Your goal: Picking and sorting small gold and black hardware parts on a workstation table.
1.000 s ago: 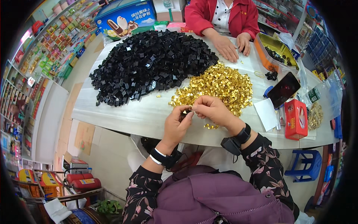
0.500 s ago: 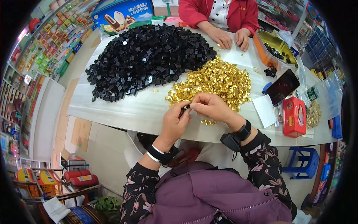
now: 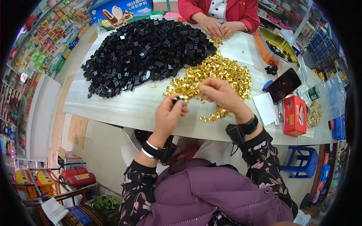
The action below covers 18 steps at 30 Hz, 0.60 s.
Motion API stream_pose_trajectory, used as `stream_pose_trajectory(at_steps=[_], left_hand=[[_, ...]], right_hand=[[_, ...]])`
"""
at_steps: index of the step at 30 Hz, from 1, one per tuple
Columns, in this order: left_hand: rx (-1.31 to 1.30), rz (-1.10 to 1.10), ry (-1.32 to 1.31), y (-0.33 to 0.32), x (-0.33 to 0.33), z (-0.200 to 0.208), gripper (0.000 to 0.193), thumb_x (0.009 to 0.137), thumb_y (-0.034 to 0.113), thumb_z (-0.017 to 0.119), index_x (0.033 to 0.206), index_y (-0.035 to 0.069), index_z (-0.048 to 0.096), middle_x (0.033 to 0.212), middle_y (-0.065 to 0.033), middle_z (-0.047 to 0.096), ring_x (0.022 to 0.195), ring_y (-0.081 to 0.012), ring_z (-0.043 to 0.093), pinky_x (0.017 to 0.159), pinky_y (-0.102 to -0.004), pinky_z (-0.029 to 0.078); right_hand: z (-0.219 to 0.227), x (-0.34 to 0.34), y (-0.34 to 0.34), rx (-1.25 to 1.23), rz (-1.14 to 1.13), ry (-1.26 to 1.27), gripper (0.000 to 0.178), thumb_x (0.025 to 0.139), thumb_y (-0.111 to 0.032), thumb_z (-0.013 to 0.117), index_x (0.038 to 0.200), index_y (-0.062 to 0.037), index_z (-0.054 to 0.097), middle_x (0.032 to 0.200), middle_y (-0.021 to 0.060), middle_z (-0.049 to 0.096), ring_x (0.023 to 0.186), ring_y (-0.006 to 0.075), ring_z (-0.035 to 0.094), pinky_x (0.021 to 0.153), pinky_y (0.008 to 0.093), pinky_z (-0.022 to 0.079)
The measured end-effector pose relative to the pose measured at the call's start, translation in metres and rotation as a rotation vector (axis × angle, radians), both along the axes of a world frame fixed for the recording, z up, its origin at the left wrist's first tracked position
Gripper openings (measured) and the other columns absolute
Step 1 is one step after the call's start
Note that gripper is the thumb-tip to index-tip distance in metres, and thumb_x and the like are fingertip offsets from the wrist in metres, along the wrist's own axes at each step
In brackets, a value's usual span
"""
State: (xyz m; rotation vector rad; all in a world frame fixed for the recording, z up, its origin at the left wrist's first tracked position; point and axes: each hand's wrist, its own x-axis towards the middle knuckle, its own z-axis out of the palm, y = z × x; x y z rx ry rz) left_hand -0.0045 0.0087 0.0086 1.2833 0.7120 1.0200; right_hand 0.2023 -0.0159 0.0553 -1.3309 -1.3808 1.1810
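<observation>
My left hand (image 3: 168,116) is closed around a small black plastic piece (image 3: 178,100), with part of it showing between thumb and curled fingers. To its right, my right hand (image 3: 223,95) hovers over the near side of a heap of small shiny gold pieces (image 3: 226,71). Its thumb and forefinger are pinched together; whatever may be between them is too small to make out. A large mound of black plastic pieces (image 3: 147,52) lies beyond my left hand and meets the gold heap on its right.
Across the table (image 3: 113,113) sit a co-worker's hands (image 3: 217,28) near some gold pieces. At the right are an orange tin (image 3: 266,51) holding black pieces, a phone (image 3: 283,86), white paper (image 3: 264,109) and a red box (image 3: 295,116). A blue stool (image 3: 301,162) stands below.
My hands have come apart; the right moved from the left hand to the gold heap. The left keeps the black piece. The co-worker's hands have drawn together.
</observation>
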Motion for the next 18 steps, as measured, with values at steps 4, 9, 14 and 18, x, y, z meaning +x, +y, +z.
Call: stream_pose_trajectory(at_steps=[4, 9, 14, 18], left_hand=[[-0.361, 0.016, -0.225, 0.012, -0.017, 0.007, 0.02, 0.095, 0.015, 0.047, 0.106, 0.0, 0.053, 0.091, -0.0104, 0.061, 0.077, -0.0151, 0.063, 0.063, -0.0245, 0.051], [-0.425, 0.001, -0.219, 0.046, -0.035, 0.029, 0.021, 0.094, 0.019, 0.048, 0.101, 0.0, 0.053, 0.089, -0.0108, 0.06, 0.078, -0.0161, 0.062, 0.063, -0.0258, 0.051], [-0.059, -0.064, 0.271, 0.092, -0.011, 0.049, 0.019, 0.089, 0.02, 0.054, 0.098, 0.004, 0.056, 0.088, -0.0102, 0.062, 0.077, -0.021, 0.063, 0.063, -0.0294, 0.051], [0.735, 0.043, 1.074, 0.112, 0.011, 0.042, 0.021, 0.083, 0.019, 0.057, 0.096, 0.003, 0.058, 0.085, -0.0129, 0.063, 0.077, -0.0277, 0.064, 0.065, -0.0367, 0.051]], right_hand=[[0.003, 0.008, -0.003, 0.117, 0.012, -0.411, 0.017, 0.083, -0.022, 0.064, 0.088, -0.0064, 0.063, 0.072, 0.0008, 0.06, 0.06, 0.0103, 0.055, 0.055, 0.0243, 0.045], [0.003, -0.005, -0.01, 0.172, -0.017, -0.9, 0.014, 0.076, -0.023, 0.067, 0.082, -0.0099, 0.064, 0.077, 0.0054, 0.062, 0.065, 0.02, 0.061, 0.058, 0.0316, 0.049], [-0.015, -0.011, -0.01, 0.388, -0.077, -0.964, 0.012, 0.076, -0.023, 0.065, 0.079, -0.0114, 0.064, 0.077, 0.0049, 0.062, 0.07, 0.0238, 0.062, 0.06, 0.0355, 0.05], [-0.014, -0.012, -0.012, 0.463, -0.071, -0.862, 0.011, 0.077, -0.023, 0.064, 0.079, -0.012, 0.064, 0.075, 0.005, 0.06, 0.071, 0.0247, 0.062, 0.06, 0.0366, 0.05]])
